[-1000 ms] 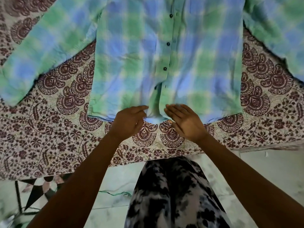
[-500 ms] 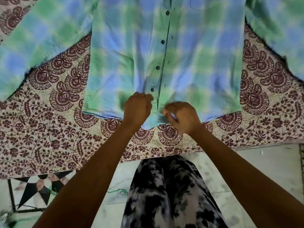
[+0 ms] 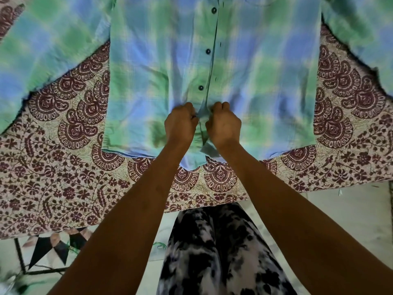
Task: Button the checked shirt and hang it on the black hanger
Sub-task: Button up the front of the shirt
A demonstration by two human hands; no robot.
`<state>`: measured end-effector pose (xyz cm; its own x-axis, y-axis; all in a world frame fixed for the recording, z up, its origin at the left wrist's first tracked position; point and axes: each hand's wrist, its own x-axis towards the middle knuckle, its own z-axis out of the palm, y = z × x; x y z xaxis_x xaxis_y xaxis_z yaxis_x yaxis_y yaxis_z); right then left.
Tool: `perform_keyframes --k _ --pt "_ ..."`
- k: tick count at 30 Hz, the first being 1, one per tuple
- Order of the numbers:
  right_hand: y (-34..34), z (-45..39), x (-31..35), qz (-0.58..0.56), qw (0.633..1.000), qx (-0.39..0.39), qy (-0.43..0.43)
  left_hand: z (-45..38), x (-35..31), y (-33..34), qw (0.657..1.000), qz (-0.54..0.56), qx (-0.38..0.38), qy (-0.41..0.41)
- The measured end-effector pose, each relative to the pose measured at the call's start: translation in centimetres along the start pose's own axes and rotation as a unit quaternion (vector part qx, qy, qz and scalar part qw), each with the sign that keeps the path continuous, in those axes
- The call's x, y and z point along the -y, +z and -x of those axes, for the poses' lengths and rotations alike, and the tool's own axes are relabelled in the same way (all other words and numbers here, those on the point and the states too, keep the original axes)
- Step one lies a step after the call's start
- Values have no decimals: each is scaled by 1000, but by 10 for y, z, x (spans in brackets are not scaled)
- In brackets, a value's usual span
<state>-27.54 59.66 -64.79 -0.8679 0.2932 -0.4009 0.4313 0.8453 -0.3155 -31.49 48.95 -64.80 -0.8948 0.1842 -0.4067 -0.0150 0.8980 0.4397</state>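
Standing figure: patterned black-and-white trousers point(image 3: 221, 252) fill the bottom centre, over a pale tiled floor point(image 3: 340, 209).
Arms: both forearms reach forward from the lower corners and meet at the shirt's lower front.
Left hand point(image 3: 180, 124): fingers curled, pinching the left edge of the front opening just below the lowest visible button.
Right hand point(image 3: 224, 124): fingers curled, pinching the right edge of the opening, almost touching the other hand.
Checked shirt point(image 3: 265, 81): green and blue, lying flat and face up on the bedspread, hem nearest the person, sleeves spread out to both sides.
Buttons point(image 3: 201, 88): three dark ones show in a line above the hands, along the front opening.
Bedspread point(image 3: 63, 167): cream with maroon floral print, under the whole shirt.
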Motion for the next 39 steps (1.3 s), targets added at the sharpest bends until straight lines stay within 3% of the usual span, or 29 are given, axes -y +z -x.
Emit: perform_keyframes --k 4,8,13,18,25,27,33,39 --pt "-2 0 -19 -198 979 -45 28 1 -8 4 996 21 -20 -86" --pt "4 4 -32 -406 904 -14 137 -3 -16 6 979 94 -29 -181" --pt "13 7 -33 -475 863 0 173 -2 -21 1 982 147 -11 -117" --pt "12 10 -34 -499 851 18 163 3 -30 6 977 196 -12 -85" --pt "9 13 -33 -546 820 8 172 2 -30 8 990 129 -24 -56" --pt "6 14 -31 -566 805 10 180 2 -29 8 985 157 -23 -66" --pt "6 15 -32 -552 815 17 177 2 -29 9 959 271 -3 -76" --pt "9 16 -36 -463 882 30 85 -2 -27 10 952 292 11 -93"
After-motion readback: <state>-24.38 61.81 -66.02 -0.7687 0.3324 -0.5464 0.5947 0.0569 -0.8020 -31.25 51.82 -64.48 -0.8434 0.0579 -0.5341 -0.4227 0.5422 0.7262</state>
